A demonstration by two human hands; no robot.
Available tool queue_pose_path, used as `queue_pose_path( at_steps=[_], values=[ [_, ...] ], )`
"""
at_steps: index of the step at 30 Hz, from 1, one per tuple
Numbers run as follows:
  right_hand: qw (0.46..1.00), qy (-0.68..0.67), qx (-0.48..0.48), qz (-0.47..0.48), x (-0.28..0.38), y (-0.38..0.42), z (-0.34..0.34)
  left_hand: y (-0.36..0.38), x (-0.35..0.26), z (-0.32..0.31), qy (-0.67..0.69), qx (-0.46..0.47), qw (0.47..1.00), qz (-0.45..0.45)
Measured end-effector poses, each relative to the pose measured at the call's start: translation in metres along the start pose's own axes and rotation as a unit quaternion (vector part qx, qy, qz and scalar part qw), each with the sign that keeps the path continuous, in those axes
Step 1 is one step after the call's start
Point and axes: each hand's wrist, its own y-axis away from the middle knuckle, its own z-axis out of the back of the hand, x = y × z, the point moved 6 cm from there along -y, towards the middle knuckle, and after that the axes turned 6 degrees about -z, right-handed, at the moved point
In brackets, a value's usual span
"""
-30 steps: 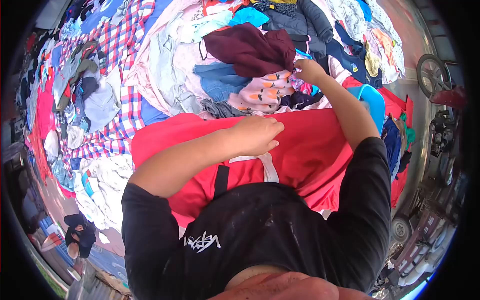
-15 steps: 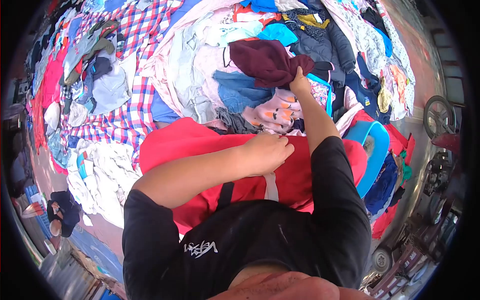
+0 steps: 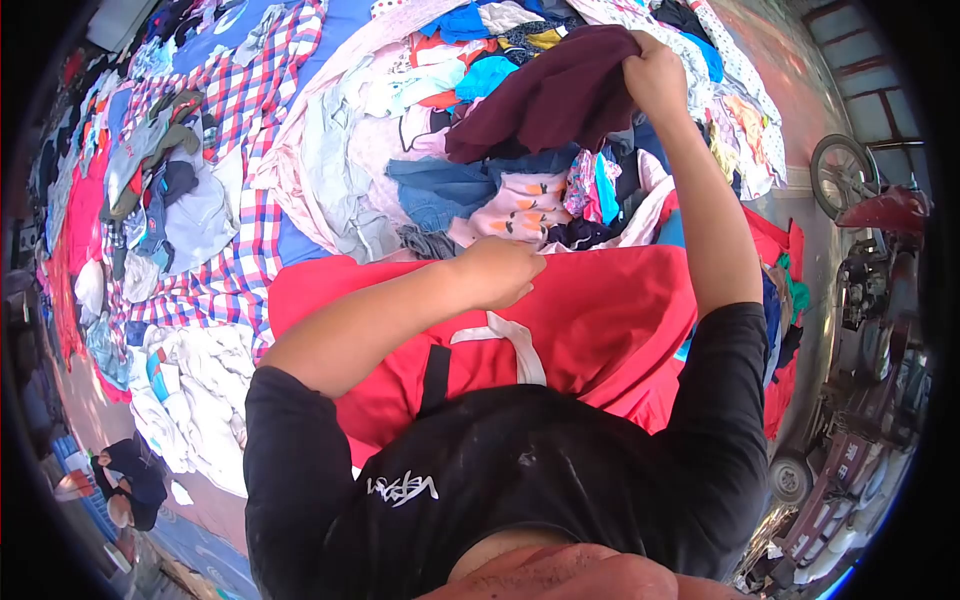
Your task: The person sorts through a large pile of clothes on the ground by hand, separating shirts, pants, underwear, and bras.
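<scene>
My right hand (image 3: pixel 657 75) grips one edge of a dark maroon garment (image 3: pixel 560 95) and holds it up over the clothes pile. The garment hangs away to the left in loose folds; its exact kind does not show. Under it lie blue denim (image 3: pixel 435 190) and a pink cloth with orange prints (image 3: pixel 520 210). Closer to my body, my left hand (image 3: pixel 500 272) is curled in a loose fist above the red cloth (image 3: pixel 600 310) over my lap. Nothing shows in its fingers, which are partly turned out of sight.
A red, white and blue checked sheet (image 3: pixel 265 150) spreads to the left, with more clothes on it. White clothes (image 3: pixel 200 390) lie at the lower left. Another person (image 3: pixel 130 480) is beyond them. On the right stand a wheel (image 3: pixel 845 178) and machinery.
My right hand has lifted the maroon garment up and to the right, and it hangs more spread out. My left hand has shifted slightly left, still curled.
</scene>
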Motion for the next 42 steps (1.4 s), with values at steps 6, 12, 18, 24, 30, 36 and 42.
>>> queue_pose_path(
  at_steps=[6,12,18,24,30,36,42],
  values=[
    [0.954,-0.256,-0.064,-0.142,-0.017,-0.037,0.164,-0.007,0.004,0.011,0.009,0.033,0.999,0.036],
    [0.887,-0.348,-0.209,-0.219,-0.220,-0.021,0.330,-0.004,0.006,0.001,0.003,0.064,0.997,0.052],
    [0.841,-0.157,-0.389,-0.342,-0.458,0.120,0.570,0.004,-0.005,-0.013,0.019,0.094,0.995,0.041],
    [0.618,0.374,-0.366,-0.587,-0.516,0.235,0.714,0.016,-0.005,-0.050,-0.078,0.051,0.991,0.092],
    [0.957,-0.012,-0.086,-0.276,-0.437,0.072,0.315,0.016,0.010,-0.092,0.052,0.205,0.947,0.243],
    [0.950,0.001,0.302,0.083,-0.134,0.106,-0.149,0.025,-0.051,-0.132,0.167,0.329,0.929,0.037],
    [0.930,0.092,0.353,0.054,-0.072,0.223,-0.346,0.017,-0.044,-0.102,0.080,0.289,0.951,0.075]
  ],
)
